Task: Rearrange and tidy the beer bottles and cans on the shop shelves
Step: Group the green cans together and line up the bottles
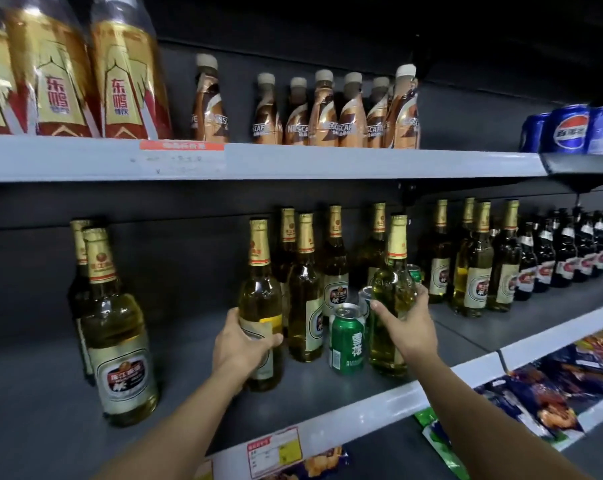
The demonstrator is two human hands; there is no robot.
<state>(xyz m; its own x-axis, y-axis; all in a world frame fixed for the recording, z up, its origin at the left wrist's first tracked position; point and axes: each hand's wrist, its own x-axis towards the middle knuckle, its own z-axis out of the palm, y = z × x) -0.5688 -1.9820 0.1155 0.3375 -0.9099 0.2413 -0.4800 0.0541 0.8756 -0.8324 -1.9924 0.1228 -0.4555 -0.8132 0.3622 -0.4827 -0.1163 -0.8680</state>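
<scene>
On the grey middle shelf (pixel 51 403) stand several gold-capped beer bottles. My left hand (pixel 239 344) grips one bottle (pixel 260 296) near the front, around its label. My right hand (pixel 405 323) grips another bottle (pixel 393 289) to the right, around its body. Between these two bottles stands a green beer can (pixel 347 344), with a silver can top (pixel 366 294) behind it. Two more beer bottles (pixel 118 327) stand one behind the other at the left. Further bottles (pixel 307 289) crowd behind the held ones, and a group (pixel 473 261) stands at the right.
Dark beer bottles (pixel 566 251) line the shelf's far right. The upper shelf (pixel 293 164) carries large golden drink bottles (pixel 64 67), coffee bottles (pixel 327 112) and blue cola cans (pixel 570 129). Snack packets (pixel 549 403) fill the shelf below. A price tag (pixel 274 452) hangs on the front rail.
</scene>
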